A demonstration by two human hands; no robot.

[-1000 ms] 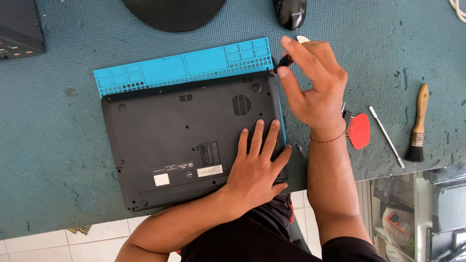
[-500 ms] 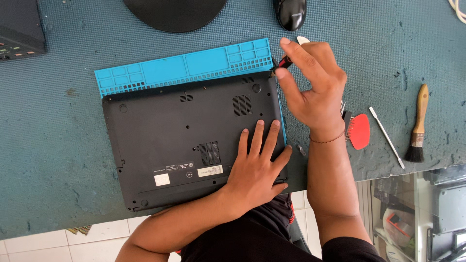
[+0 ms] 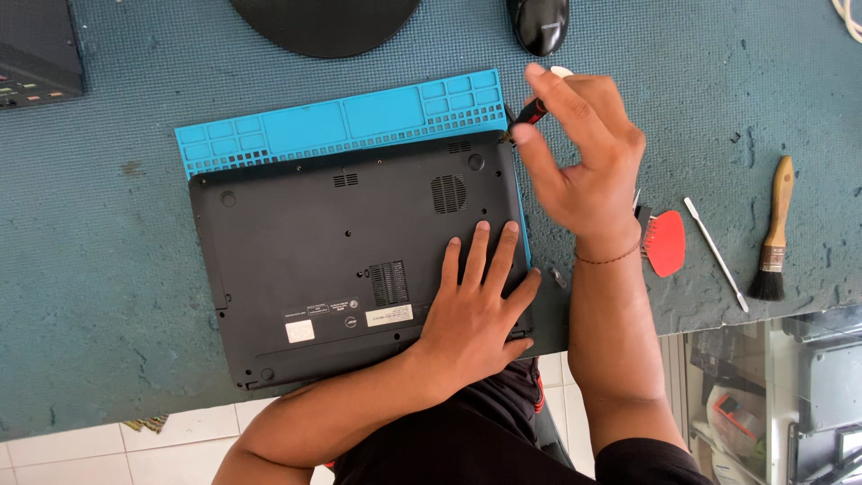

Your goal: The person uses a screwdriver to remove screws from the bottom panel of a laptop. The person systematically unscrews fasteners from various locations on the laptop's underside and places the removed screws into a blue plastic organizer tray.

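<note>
Screwdriver (image 3: 532, 113) mostly hidden inside the right hand (image 3: 584, 153): only a short red-and-black bit of shaft shows betw thumb & forefinger, tip down at the far right corner of the laptop (image 3: 359, 251), exact contact pt too small to make out. Right hand is pinched round that tool, other fingers curled over it. Left hand (image 3: 471, 314) lies flat, fingers spread, pressing the laptop's near right part, gripping nothing. Laptop is flipped w/ dark underside up, vents & stickers showing, near right edge covered by the left hand & forearm. Blue mat (image 3: 341, 121) sticks out past the laptop's far edge, rest of it hidden underneath; a thin blue strip shows along the right side. Red pick (image 3: 666, 242) partly behind the right wrist, small tool next to it unclear. Metal spudger (image 3: 716, 254) & brush (image 3: 774, 232) lie well to the right, apart. Mouse (image 3: 539, 22), round black base (image 3: 325, 22) & dark device (image 3: 36, 54) at top left all cut off by the frame edge. Surface: teal textured bench cover (image 3: 99, 296), worn & spotted. Below its edge, white floor tiles (image 3: 81, 449); at lower right, a cluttered spot, contents hard to tell
</note>
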